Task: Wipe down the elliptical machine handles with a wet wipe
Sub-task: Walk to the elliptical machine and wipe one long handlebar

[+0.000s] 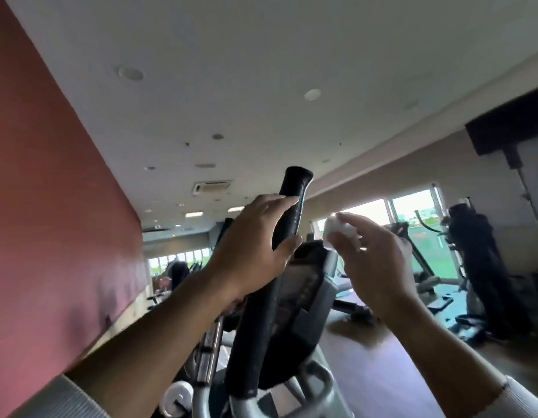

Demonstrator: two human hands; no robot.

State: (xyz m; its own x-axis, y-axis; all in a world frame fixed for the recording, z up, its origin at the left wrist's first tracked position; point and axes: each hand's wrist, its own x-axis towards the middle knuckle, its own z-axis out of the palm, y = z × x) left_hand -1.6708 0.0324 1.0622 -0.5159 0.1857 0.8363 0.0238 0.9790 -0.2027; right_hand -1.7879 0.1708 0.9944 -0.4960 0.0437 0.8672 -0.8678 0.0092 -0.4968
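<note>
Left hand (255, 248) wrapped round the black handle (289, 215), fingers over the front, thumb at the side; clamped on the grip below its flared top end. Handle runs tilted, from the frame (261, 405) at bottom centre up to the right.

Right hand (379, 260) is just right of the handle, not touching it. Fingers pinched together on a small bunched white wipe (340, 232), held at the fingertips at about the height of the left thumb. Wipe is near the handle but apart from it; motion blur, so no telling how it's folded.

Behind and between the hands: the machine's console (307, 282), dark, angled, partly hidden by the handle and the left wrist. Grey frame tubes below it. A white roll-like object (175, 396) sits low left beside chrome posts (210, 351); too blurred to identify.

No containers visible with contents.

Around: red wall (50, 206) on the left, white ceiling (261, 86) with recessed lights and a vent. Windows (412, 209) along the far right side, more cardio machines (479, 267) in front of them. Dark mounted screen (509, 125) at upper right. Wood floor (382, 357) on the right. Light ribbed sleeves at both bottom corners.
</note>
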